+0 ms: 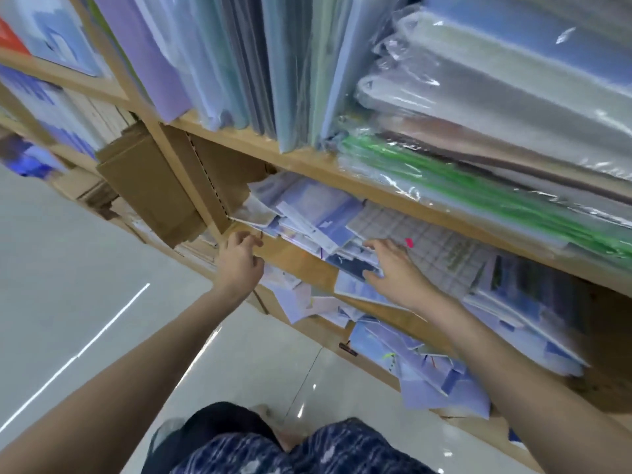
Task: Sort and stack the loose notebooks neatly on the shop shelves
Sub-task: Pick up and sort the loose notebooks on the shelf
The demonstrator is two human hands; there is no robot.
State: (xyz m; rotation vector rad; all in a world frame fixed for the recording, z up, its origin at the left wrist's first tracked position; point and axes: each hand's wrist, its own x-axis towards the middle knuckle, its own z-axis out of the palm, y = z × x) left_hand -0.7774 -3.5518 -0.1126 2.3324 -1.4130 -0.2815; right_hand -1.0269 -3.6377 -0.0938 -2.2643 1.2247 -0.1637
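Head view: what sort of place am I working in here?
Most likely a stationery shop aisle. Wooden shelves hold upright folders and plastic-wrapped packs, with loose notebooks heaped on the lower shelf where both hands reach, above a glossy tiled floor.

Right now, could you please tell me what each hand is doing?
Left hand: open, fingers at the shelf edge, holding nothing.
Right hand: open, spread on the loose notebooks.
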